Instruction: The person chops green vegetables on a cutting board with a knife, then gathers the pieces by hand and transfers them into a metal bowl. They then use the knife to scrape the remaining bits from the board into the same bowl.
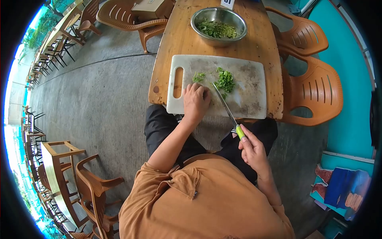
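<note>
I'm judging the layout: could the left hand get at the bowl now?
Probably yes, with a stretch: nothing tall stands between the left hand and the bowl, just the board, greens and table. The knife is close, though.

We note: orange-brown fabric shirt (223, 199), short-sleeved, its chest pocket (184, 182) bearing a small dark tag (195, 194); loose black cloth trousers (158, 126); left hand (196, 101), right hand (253, 150) bare.
</note>
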A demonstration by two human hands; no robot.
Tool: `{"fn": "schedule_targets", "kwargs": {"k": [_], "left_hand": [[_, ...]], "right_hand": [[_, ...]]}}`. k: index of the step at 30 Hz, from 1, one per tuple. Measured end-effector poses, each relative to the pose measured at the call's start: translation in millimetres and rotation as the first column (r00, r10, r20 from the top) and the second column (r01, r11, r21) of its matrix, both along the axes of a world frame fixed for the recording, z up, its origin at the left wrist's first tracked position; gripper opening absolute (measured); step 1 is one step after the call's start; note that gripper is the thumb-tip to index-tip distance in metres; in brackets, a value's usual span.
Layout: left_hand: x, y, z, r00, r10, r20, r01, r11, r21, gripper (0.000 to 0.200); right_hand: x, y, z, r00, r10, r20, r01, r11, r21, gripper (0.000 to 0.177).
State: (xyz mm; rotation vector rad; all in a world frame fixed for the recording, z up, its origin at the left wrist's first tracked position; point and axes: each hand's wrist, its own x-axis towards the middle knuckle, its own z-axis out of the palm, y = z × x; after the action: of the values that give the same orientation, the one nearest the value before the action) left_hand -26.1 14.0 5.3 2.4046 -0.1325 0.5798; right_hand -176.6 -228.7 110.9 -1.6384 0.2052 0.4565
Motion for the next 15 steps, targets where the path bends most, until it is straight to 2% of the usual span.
{"fn": "schedule_targets", "kwargs": {"k": [6, 15], "left_hand": [[0.5, 3.6, 0.2, 1.0, -0.019, 0.02, 0.018, 1.0, 0.024, 0.011], [-5.3, 5.7, 2.3, 0.999, 0.011, 0.042, -0.011, 1.0, 0.0, 0.011]], "right_hand": [[-0.4, 5.5, 1.8, 0.999, 0.033, -0.032, -0.032, 0.998, 0.057, 0.047], [0.3, 7.6, 3.0, 0.998, 0.049, -0.049, -0.052, 0.997, -0.055, 0.046]]}}
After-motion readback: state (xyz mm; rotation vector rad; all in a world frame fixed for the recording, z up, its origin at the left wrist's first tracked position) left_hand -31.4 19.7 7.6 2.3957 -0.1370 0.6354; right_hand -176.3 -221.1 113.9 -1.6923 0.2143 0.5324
